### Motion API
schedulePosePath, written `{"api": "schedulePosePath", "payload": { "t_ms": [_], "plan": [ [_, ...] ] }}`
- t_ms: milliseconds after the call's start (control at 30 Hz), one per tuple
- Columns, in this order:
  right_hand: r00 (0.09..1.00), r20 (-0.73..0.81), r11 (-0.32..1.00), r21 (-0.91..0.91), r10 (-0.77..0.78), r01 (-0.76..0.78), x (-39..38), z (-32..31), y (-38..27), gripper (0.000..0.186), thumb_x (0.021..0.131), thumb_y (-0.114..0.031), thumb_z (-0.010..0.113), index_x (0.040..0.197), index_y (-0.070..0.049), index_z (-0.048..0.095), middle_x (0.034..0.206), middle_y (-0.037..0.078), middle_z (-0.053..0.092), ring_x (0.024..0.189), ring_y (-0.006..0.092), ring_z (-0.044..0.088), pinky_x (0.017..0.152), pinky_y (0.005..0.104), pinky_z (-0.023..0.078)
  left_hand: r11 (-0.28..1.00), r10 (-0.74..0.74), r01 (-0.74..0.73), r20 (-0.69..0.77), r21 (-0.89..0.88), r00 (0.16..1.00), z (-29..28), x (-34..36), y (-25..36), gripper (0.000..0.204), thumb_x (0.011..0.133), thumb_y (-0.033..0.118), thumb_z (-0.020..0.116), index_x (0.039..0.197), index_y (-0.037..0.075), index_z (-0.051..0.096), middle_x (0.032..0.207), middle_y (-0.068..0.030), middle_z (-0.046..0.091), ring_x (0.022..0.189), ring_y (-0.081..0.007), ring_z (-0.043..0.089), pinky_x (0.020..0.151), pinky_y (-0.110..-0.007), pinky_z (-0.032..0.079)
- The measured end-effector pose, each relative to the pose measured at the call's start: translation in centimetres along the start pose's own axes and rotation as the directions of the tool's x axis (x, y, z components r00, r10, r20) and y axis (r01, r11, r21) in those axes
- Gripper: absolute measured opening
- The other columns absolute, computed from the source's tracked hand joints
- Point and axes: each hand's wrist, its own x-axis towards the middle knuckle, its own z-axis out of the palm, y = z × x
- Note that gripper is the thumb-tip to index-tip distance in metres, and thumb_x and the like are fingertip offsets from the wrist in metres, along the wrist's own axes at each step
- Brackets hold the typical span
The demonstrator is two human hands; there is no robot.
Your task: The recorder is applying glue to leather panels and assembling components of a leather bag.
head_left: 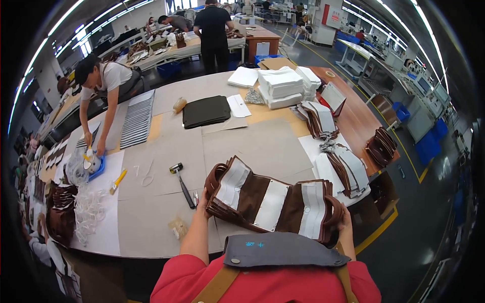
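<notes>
Both hands, left hand [203, 198] and right hand [345, 216], clasp a brown-and-white panel stack [272, 202].

Just beyond our left fingers we see a hammer [182, 185]; further off lie a yellow-handled brush [117, 182], a dark folded stack [205, 111] and white sheets [281, 87].

Single head-worn fisheye view: looks steeply down and forward from above the worktop's [166, 212] near edge, close over the person's chest, far edge and factory hall curving toward the rim.
</notes>
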Motion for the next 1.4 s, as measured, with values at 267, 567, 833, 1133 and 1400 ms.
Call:
{"api": "schedulePosePath", "payload": {
  "t_ms": [267,567,833,1133,1400],
  "plan": [
    [0.974,-0.178,0.99,-0.012,-0.14,0.14,0.5,-3.0,3.6,0.036,0.081,-0.037,0.043,0.098,-0.007,0.054,0.09,0.009,0.057,0.08,0.0192,0.055,0.071,0.0327,0.047,0.997,-0.034,0.035,0.012,-0.072,0.999,0.6,-2.8,-0.4,0.069,0.074,0.065,0.031,0.114,0.01,0.045,0.112,-0.0089,0.049,0.099,-0.0281,0.046,0.084,-0.042,0.037],
    [0.979,-0.067,0.98,0.04,-0.192,0.195,-1.4,-2.4,4.6,0.061,0.081,-0.056,0.025,0.117,-0.01,0.041,0.116,0.012,0.045,0.107,0.027,0.043,0.091,0.0397,0.036,1.0,0.025,-0.026,0.073,0.004,0.997,-1.5,-4.4,-4.9,0.071,0.077,0.06,0.03,0.125,0.008,0.03,0.129,-0.0119,0.03,0.115,-0.0306,0.031,0.095,-0.043,0.025],
    [0.985,-0.14,0.991,-0.099,-0.102,0.089,-3.3,1.8,2.0,0.056,0.079,-0.051,0.038,0.114,-0.008,0.043,0.106,0.013,0.051,0.098,0.0271,0.048,0.084,0.042,0.039,0.865,0.241,-0.237,0.048,0.443,0.969,1.4,-2.5,-5.0,0.069,0.078,0.057,0.03,0.126,0.007,0.028,0.13,-0.012,0.028,0.117,-0.0306,0.029,0.096,-0.042,0.023],
    [0.979,-0.199,0.993,0.119,0.046,-0.022,0.6,-3.6,4.9,0.046,0.079,-0.045,0.043,0.098,-0.004,0.053,0.077,0.015,0.057,0.072,0.0263,0.058,0.068,0.0391,0.047,0.416,0.425,-0.43,0.247,0.801,0.871,5.6,0.3,-6.5,0.067,0.08,0.053,0.031,0.127,0.006,0.025,0.131,-0.012,0.024,0.118,-0.0305,0.026,0.097,-0.042,0.021],
    [0.96,-0.28,0.984,0.177,0.014,0.037,-0.1,0.9,3.8,0.044,0.079,-0.038,0.043,0.105,-0.002,0.051,0.099,0.016,0.055,0.09,0.0281,0.053,0.081,0.0399,0.042,-0.078,0.524,-0.469,0.436,0.88,0.731,4.1,1.2,-5.0,0.065,0.081,0.049,0.031,0.128,0.006,0.022,0.133,-0.0121,0.022,0.12,-0.0305,0.023,0.098,-0.041,0.019]
  ]
}}
